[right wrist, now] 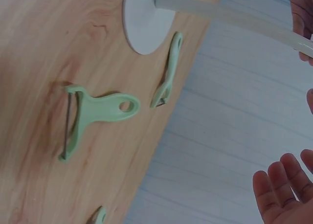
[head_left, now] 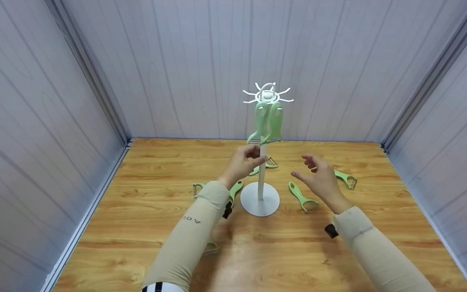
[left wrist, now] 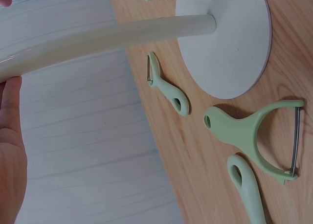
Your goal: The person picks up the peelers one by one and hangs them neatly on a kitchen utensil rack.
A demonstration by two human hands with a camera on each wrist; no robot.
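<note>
A stand (head_left: 261, 178) is on the surface (head_left: 152, 170); hanging peelers (head_left: 276, 121) are on its hooks (head_left: 284, 91); loose peelers (head_left: 296, 192) lie left, right and behind its base (head_left: 253, 206); a wall (head_left: 185, 61) stands behind.

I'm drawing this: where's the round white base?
In the head view, the round white base is on the table, below and slightly right of centre, between a left peeler and a right peeler.

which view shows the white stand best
Head view: the white stand has base, pole and hooked top all in frame. Both wrist views show only part of the base and pole, no top.
</note>
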